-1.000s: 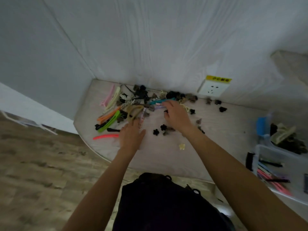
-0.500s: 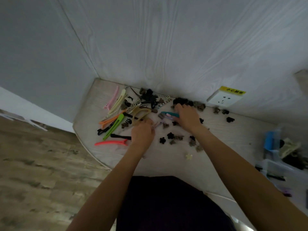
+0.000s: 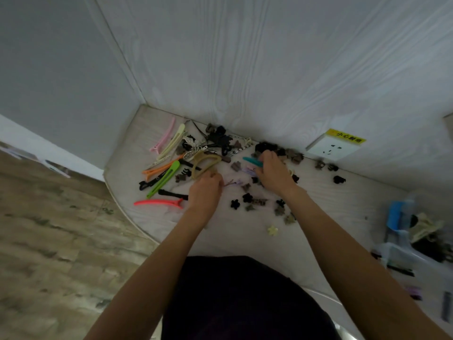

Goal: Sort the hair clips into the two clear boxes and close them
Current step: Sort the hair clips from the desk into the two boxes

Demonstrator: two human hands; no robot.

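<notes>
Wood-look floor [image 3: 49, 253] far left, then the pale desk [image 3: 232, 241] tucked into a wall corner. Long clips fan out on the desk's left: pink clip [image 3: 163, 136], cream clip [image 3: 172, 141], orange clip [image 3: 160, 169], green clip [image 3: 164, 179], black one under it, coral clip [image 3: 159, 202] nearest the desk edge. Behind them, a tangled dark pile of hair clips [image 3: 215, 141] against the wall. Tan oval claw clip [image 3: 204, 163] sits just beside the left hand [image 3: 204, 192]. Left hand is palm down, fingers curled in and pinched on a thin purple-ish pin [image 3: 230, 184]; grip detail blurry. Small black flower clips [image 3: 241, 201] and brownish minis lie between the two forearms. Right hand [image 3: 272, 171] is palm down over the pile, fingers bunched at a teal clip [image 3: 252, 161] and a lilac one; can't tell if it truly grips either. Tiny cream flower clip [image 3: 272, 230] alone, nearer the body. Wall socket [image 3: 332, 149] with yellow label, a few dark mini clips below it. Far right, clear boxes [image 3: 416, 256] open, with clips inside, blue latch [image 3: 396, 214] upright.
</notes>
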